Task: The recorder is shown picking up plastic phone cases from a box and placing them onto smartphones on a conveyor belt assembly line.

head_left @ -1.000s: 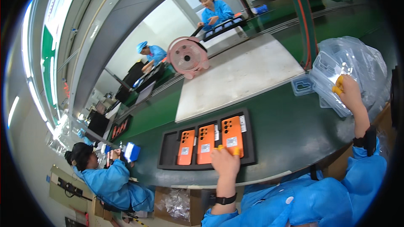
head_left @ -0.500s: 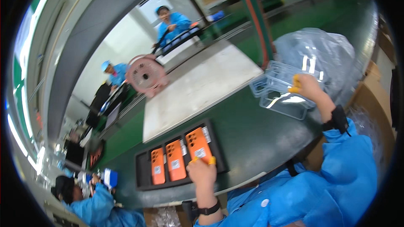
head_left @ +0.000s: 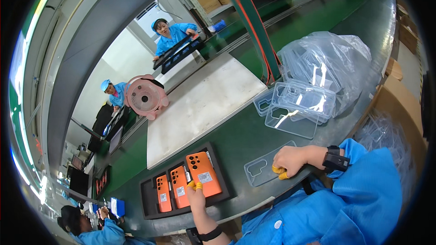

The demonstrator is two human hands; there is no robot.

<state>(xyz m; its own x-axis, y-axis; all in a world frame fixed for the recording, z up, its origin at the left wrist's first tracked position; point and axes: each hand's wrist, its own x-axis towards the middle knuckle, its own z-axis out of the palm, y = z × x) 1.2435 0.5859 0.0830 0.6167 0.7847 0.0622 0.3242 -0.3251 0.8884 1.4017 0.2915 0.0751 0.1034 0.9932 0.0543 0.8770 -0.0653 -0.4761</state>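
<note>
Three orange phones lie back up in a black tray [head_left: 150,215] on the green bench. My left hand [head_left: 196,198], yellow finger covers on its tips, is closed at the lower left edge of the largest orange phone [head_left: 201,169]. Beside that are the middle phone [head_left: 179,179] and the smallest phone [head_left: 163,190]. My right hand [head_left: 290,160], also with yellow finger covers, is closed on the near side of a clear plastic phone-shaped shell [head_left: 259,167] lying flat on the bench. Its fingertips partly hide behind the hand.
More clear shells [head_left: 290,124] lie piled farther right, by a clear plastic bag [head_left: 327,59] of them. A white board [head_left: 200,104] and a pink fan [head_left: 146,97] stand beyond the tray. A green post [head_left: 254,27] rises behind. Co-workers in blue sit left and across.
My right hand has come from the pile toward me, and a clear shell now lies under it. My left hand has shifted from the largest phone's lower end to its left edge.
</note>
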